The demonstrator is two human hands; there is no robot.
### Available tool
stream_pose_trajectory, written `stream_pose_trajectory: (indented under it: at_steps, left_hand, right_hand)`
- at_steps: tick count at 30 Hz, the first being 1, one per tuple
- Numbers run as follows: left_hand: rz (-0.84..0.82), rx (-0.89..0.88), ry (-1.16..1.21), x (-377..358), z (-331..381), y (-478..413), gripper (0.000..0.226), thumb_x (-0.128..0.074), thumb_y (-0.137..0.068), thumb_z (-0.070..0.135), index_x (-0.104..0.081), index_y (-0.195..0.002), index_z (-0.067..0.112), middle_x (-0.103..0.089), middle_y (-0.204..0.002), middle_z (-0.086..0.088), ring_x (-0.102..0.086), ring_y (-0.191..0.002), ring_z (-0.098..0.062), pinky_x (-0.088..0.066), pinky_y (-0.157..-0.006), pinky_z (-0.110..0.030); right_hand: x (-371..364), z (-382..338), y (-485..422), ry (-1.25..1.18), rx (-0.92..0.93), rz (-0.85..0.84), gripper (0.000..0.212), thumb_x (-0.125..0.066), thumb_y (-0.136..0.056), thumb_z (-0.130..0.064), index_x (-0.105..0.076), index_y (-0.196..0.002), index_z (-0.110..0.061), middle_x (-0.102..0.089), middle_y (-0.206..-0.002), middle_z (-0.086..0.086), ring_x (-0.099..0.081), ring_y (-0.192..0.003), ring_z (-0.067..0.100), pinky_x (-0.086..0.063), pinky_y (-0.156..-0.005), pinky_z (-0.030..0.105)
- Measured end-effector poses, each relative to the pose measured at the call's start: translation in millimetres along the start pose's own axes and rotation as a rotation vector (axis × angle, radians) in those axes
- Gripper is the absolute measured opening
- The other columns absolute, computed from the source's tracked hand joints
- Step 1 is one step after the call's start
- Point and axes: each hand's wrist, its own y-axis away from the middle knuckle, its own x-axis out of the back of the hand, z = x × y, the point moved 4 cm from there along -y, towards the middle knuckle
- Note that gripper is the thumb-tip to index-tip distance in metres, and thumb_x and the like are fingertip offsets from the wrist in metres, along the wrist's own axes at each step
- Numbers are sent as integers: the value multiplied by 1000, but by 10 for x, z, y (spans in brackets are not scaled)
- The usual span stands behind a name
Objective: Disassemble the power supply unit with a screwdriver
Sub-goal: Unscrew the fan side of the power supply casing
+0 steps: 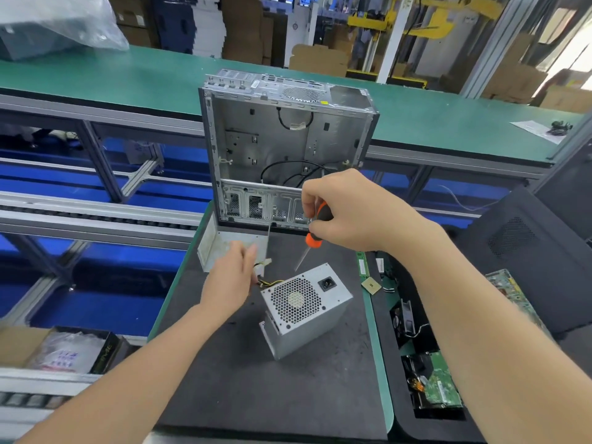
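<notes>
The grey metal power supply unit [304, 310] stands tilted on the dark mat [243, 379], its fan grille and power socket facing up toward me. Yellow and black wires [269, 282] trail from its far left side. My right hand [342, 213] grips an orange-and-black screwdriver [315, 230] above the unit, the tip pointing down-left and hanging clear of the casing. My left hand [229, 280], blurred, hovers left of the unit beside the wires with fingers extended; it holds nothing that I can see.
An empty open computer case [282, 149] stands upright at the mat's far edge. A bent metal plate [221, 248] lies left of it. Circuit boards and parts [429, 382] fill the tray on the right. A green conveyor table [128, 78] runs behind.
</notes>
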Motion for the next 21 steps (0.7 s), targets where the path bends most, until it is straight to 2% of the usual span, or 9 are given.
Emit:
stream_pose_trajectory:
  at_steps: [3,6,8,11,16,21]
  left_hand:
    - [100,79,64,83,-445,280,27,-45,-109,44,-47,-90,24,-68,-69,4,-65,-66,-17,-50,-65,-39]
    - [115,135,-30,53,-823,489,15,-59,-104,38,-55,-94,28,-64,-81,10,-62,-75,-13,-46,-62,-36]
    - [100,163,-79,-4,-964,550,10,-67,-100,36,-62,-94,30,-62,-92,13,-60,-84,-10,-47,-68,-33]
    - [68,173,-86,-118,-1030,554,6,-74,-95,35,-71,-92,31,-59,-94,14,-60,-88,-9,-47,-75,-31]
    - [77,154,-135,-230,-1033,491,3,-77,-92,39,-79,-91,37,-62,-91,14,-64,-87,-11,-53,-78,-35]
    - [151,138,-128,-224,-1028,520,17,-65,-101,41,-81,-103,33,-61,-90,10,-60,-86,-14,-49,-72,-34]
  right_hand:
    - [-87,-108,-91,-14,36,6,11,-66,-84,-13,-65,-92,-21,-68,-81,-8,-53,-77,-4,-43,-64,29]
    - [-161,-221,-179,-22,65,-3,10,-66,-85,-14,-66,-93,-20,-64,-80,-10,-51,-76,-2,-47,-68,32]
    - [-191,-274,-217,-20,74,-15,10,-67,-86,-15,-65,-93,-21,-62,-80,-10,-51,-76,0,-51,-71,35]
    - [-216,-314,-234,-30,81,-20,10,-67,-86,-14,-64,-91,-22,-65,-76,-12,-51,-77,-5,-53,-72,37]
    - [-227,-292,-187,-51,63,-14,11,-68,-86,-14,-64,-91,-23,-68,-73,-14,-53,-84,-13,-55,-71,40]
    - [-222,-269,-123,-51,71,-16,10,-69,-85,-15,-65,-90,-22,-68,-74,-12,-54,-80,-8,-55,-71,41]
